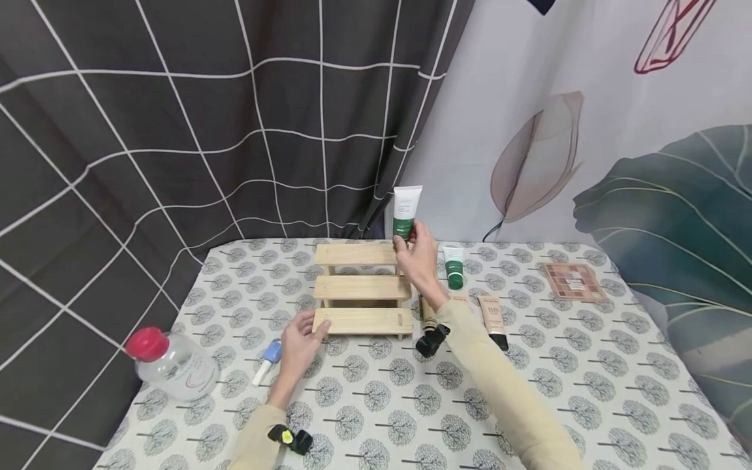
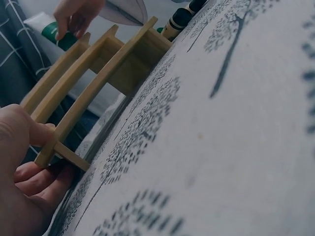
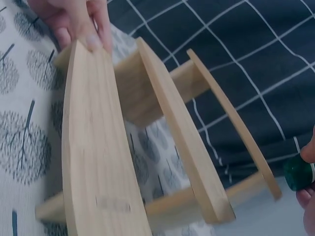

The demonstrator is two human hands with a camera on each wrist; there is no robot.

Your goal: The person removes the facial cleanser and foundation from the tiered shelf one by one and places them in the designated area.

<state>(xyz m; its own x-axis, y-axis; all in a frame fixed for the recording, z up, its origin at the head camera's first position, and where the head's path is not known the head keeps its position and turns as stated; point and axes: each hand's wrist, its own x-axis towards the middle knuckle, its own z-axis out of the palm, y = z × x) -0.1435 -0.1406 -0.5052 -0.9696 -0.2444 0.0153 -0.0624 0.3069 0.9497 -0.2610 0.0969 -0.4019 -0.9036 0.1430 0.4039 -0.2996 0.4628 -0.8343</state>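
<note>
A three-tier wooden step rack [image 1: 362,287] stands on the tree-patterned cloth. My left hand [image 1: 301,343] grips the left end of its lowest step, thumb on top and fingers underneath, as the left wrist view also shows. My right hand [image 1: 421,260] pinches a white-and-green squeeze tube [image 1: 405,203] by its lower, green part. The tube is upright, cap end down, over the right end of the top step. In the right wrist view the dark green cap [image 3: 298,173] shows between fingers, close beside the end of the top step.
Right of the rack lie a second white-and-green tube [image 1: 454,266], a beige BB tube [image 1: 492,313], a tan tube [image 1: 429,314] partly behind the right wrist, and a makeup palette [image 1: 574,282]. Left are a blue-and-white bottle [image 1: 268,360] and a red-capped clear bottle [image 1: 185,372]. Dark curtain [image 1: 205,117] hangs behind.
</note>
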